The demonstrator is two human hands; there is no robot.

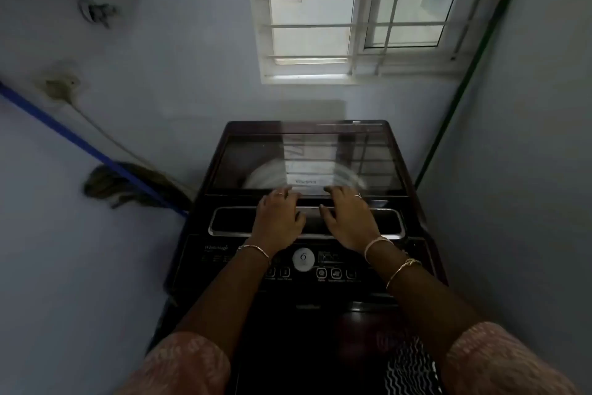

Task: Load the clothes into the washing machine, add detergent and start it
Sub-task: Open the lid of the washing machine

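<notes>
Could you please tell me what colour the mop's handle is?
Blue; the mop's handle shows clearly in the head view, leaning against the left wall.

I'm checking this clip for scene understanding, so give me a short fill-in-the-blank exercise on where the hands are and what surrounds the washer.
1. Both hands, left hand and right hand, rest at the front edge of the washer's glass ____.
2. The lid is ____, lying flat over the tub.
3. On the wall behind the washer is a barred ____.
4. The mop with a blue handle leans on the washer's ____ side.

Answers: lid; closed; window; left
</notes>
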